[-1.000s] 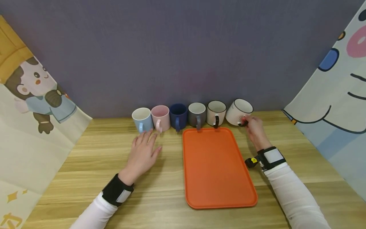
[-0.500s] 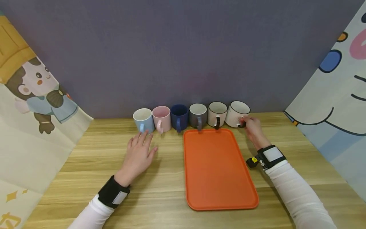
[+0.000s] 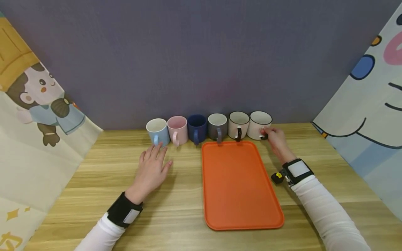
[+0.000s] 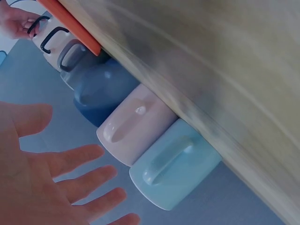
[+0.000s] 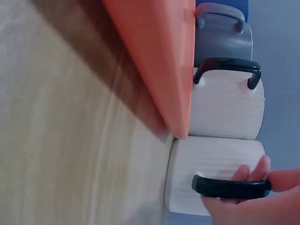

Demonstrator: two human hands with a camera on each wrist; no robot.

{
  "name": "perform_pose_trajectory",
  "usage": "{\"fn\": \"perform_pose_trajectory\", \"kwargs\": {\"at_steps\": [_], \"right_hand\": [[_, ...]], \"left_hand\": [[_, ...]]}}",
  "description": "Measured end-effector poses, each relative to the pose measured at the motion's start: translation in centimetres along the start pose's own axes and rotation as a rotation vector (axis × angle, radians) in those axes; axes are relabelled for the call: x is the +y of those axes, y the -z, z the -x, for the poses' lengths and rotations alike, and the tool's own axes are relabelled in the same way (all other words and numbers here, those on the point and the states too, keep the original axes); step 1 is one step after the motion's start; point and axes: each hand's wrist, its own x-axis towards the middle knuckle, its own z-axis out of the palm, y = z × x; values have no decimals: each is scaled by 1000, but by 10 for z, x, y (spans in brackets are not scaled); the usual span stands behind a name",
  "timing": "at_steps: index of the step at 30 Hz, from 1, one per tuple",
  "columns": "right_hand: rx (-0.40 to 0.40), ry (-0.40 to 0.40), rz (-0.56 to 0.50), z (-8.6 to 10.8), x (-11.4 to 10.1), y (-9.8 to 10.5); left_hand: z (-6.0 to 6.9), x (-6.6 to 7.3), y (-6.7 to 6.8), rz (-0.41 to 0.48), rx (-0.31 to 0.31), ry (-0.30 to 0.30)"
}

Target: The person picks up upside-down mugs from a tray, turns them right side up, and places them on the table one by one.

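My right hand (image 3: 277, 141) grips the black handle (image 5: 229, 188) of the white mug (image 3: 255, 131) at the right end of a row. This black-rimmed mug stands upright, touching a similar white mug (image 5: 227, 105). My left hand (image 3: 150, 176) has its fingers spread, in front of the light blue mug (image 3: 162, 135); the left wrist view shows a gap between fingertips and mug. Between the ends stand a pink mug (image 4: 136, 124), a navy mug (image 3: 202, 131) and a grey mug (image 3: 214, 131). Most handles face the person.
An orange tray (image 3: 242, 184) lies on the wooden table (image 3: 176, 216), its far edge close to the grey mug and the white mugs. Behind the row rises a grey-purple wall panel (image 3: 201, 62). Printed cartoon sheets (image 3: 47, 167) line both sides.
My right hand has turned and shifted the end white mug to the left, from tilted to upright against its neighbour. My left hand has drawn back slightly toward the lower left.
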Motion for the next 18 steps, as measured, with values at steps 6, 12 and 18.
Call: {"fn": "perform_pose_trajectory", "kwargs": {"at_steps": [6,12,18], "right_hand": [[11,45,353,-4,-1,4],[-18,124,737,9,-6,15],[92,334,882,46,-27,4]], "left_hand": [[-1,1,-2,-5,4,3],[-7,5,-5,5,5,-9],[-17,13,-7,28,57,14]]}}
